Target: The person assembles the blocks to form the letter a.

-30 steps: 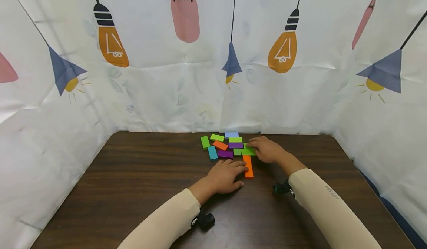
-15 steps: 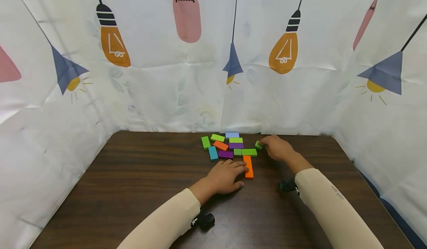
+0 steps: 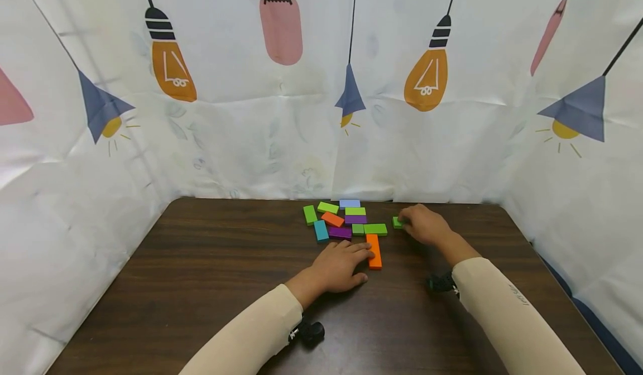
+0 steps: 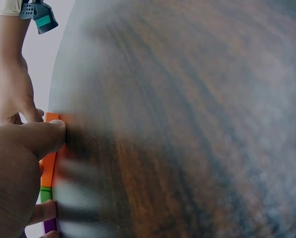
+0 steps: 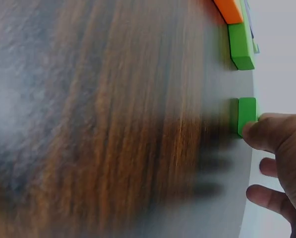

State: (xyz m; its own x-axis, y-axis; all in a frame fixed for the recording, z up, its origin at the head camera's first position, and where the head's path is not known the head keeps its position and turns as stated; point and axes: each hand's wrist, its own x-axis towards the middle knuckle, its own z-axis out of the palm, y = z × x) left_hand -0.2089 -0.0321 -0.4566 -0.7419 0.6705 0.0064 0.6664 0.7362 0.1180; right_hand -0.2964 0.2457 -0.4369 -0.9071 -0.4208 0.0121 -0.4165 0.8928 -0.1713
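We have a dark wood-grain table (image 3: 201, 297), far corners rounded, dull sheen toward 6 o'clock. Creased white backdrop (image 3: 311, 146) stands past the far edge at 12 and comes round at 9 and 3, printed with orange bulbs (image 3: 426, 79) and blue lamps (image 3: 350, 93). Flat coloured blocks (image 3: 332, 219) bunch at 12 on the tabletop. Cream sleeves (image 3: 247, 331) enter from 7 and 5, a black wrist camera (image 3: 312, 334) on each.

Grip: right hand (image 3: 424, 224) pinches a small green block (image 3: 397, 222), thumb and finger parted only by the block. We put that block at 1 o'clock on the table, off the long green block's (image 3: 375, 229) 2 o'clock with a gap between. It's on or just over the surface; hand covers part, so we can't say which.

Left hand (image 3: 335, 266): slack, fingers spread, fingertips touching the long orange block (image 3: 375, 258) from its 9 o'clock side.
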